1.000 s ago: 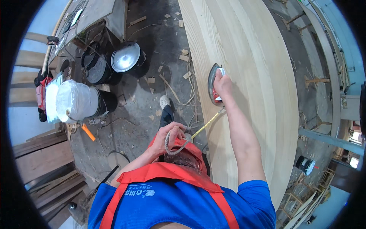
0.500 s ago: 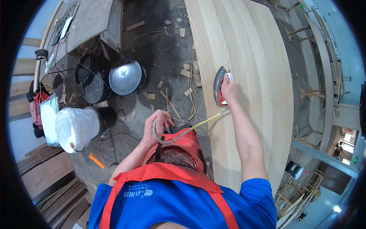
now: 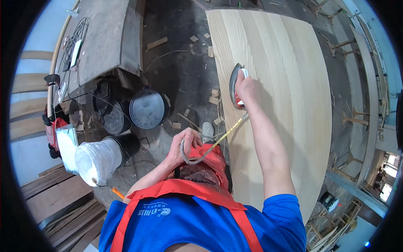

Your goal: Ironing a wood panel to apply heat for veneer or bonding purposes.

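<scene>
My right hand is closed around the handle of a red and silver clothes iron. The iron sits on a large pale wooden panel, close to its left edge, with its tip toward the far end. From its rear runs a fabric-covered cord, yellowish near the iron and grey further along. Part of that cord loops at my left hand, which is curled around it in front of the red apron. The iron's soleplate is hidden against the wood.
Left of the panel, wood scraps lie on the dark floor. Several black buckets and a bucket covered in white plastic stand at the left, below a grey workbench. Stacked boards fill the lower left.
The iron has moved toward the far end of the panel in my right hand. My left hand still holds the cord. The whole view has shifted, and a grey shoe now shows below.
</scene>
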A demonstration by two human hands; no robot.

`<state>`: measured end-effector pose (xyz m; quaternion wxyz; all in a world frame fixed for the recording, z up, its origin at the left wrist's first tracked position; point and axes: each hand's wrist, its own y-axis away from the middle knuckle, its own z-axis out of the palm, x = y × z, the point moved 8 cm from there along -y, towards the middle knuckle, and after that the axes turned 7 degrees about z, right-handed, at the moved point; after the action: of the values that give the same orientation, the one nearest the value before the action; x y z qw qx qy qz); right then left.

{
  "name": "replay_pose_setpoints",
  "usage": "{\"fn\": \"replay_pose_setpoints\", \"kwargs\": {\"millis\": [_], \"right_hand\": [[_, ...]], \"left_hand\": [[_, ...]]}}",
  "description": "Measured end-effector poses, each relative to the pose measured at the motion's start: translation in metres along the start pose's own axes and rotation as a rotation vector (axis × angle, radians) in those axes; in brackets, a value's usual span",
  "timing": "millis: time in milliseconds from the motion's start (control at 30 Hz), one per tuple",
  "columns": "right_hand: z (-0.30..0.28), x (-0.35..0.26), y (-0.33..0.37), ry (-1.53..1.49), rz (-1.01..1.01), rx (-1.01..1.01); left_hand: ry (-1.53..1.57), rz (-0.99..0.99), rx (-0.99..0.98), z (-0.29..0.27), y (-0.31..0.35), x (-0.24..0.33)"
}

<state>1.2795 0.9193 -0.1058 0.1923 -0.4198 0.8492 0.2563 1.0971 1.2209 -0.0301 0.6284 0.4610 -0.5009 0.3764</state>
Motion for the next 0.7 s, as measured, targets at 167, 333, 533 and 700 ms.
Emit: {"fn": "replay_pose_setpoints", "kwargs": {"millis": [167,333,533,700], "right_hand": [[0.016,-0.047,-0.065,-0.03,-0.056,0.005],[0.027,-0.096,-0.131,-0.009,-0.072,0.004],[0.041,-0.162,-0.211,0.016,-0.041,0.002],[0.057,-0.208,-0.289,0.031,0.012,0.028]], "left_hand": [[-0.03,0.018,-0.075,0.004,-0.062,0.021],[-0.04,-0.092,-0.211,-0.01,-0.126,0.021],[0.002,-0.235,-0.32,-0.048,-0.226,0.019],[0.069,-0.243,-0.324,-0.088,-0.29,0.019]]}}
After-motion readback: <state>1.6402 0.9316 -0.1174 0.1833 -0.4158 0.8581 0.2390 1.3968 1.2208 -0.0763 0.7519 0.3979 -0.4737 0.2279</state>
